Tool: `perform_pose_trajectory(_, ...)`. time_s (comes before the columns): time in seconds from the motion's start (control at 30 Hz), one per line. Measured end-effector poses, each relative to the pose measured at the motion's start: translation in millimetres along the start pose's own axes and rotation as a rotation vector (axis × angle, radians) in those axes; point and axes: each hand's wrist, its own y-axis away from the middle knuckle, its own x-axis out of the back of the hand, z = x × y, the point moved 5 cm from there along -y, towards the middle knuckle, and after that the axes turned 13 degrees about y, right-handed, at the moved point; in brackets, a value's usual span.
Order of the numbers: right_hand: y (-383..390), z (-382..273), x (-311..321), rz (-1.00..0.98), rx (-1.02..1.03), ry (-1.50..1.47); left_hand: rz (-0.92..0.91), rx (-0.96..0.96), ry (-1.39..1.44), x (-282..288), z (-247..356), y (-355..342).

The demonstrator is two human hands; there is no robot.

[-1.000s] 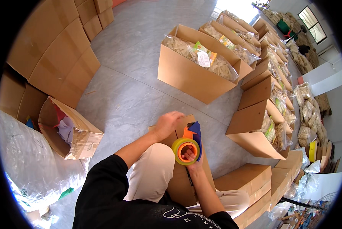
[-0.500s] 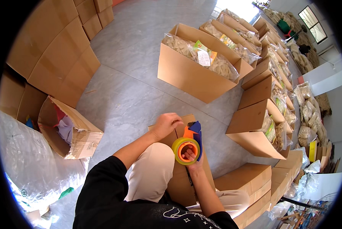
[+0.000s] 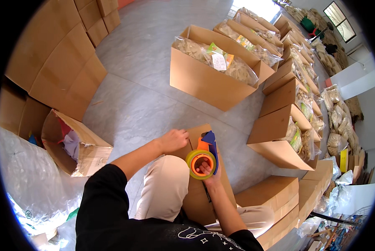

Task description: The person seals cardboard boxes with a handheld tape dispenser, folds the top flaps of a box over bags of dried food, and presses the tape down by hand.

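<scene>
My left hand (image 3: 174, 140) has its fingers curled at the upper left of a cardboard box (image 3: 217, 194) lying between my knees, gripping a flap. My right hand (image 3: 209, 175) holds an orange and blue tape dispenser (image 3: 207, 140) over that box, its fingers curled inside the orange hub of a yellowish tape roll (image 3: 192, 170). My bent left knee (image 3: 166, 184) is beside the box, under my left forearm.
Open cartons (image 3: 204, 83) packed with clear bags stand in rows ahead and to the right. Flattened or stacked cardboard (image 3: 53, 58), an open box (image 3: 91, 157) with coloured scraps and plastic wrap (image 3: 37, 175) are at left. More boxes (image 3: 267, 192) sit beside my right knee.
My left hand has moved down and to the left, away from the dispenser. My right hand and the dispenser have shifted slightly left and up in view, along with the surroundings.
</scene>
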Motion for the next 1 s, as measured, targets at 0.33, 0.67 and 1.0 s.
perform_pose_trajectory(0.33, 1, 2, -2, 0.069, -0.012, 0.023, -0.204, -0.019, -0.092, -5, 11, 14)
perform_pose_trajectory(0.67, -2, 0, -6, 0.04, -0.005, -0.005, -0.16, 0.077, 0.101, 18, 7, 40)
perform_pose_trajectory(1.0, -1, 0, -5, -0.005, -0.011, 0.007, 0.061, 0.295, 0.472, 13, -2, -3)
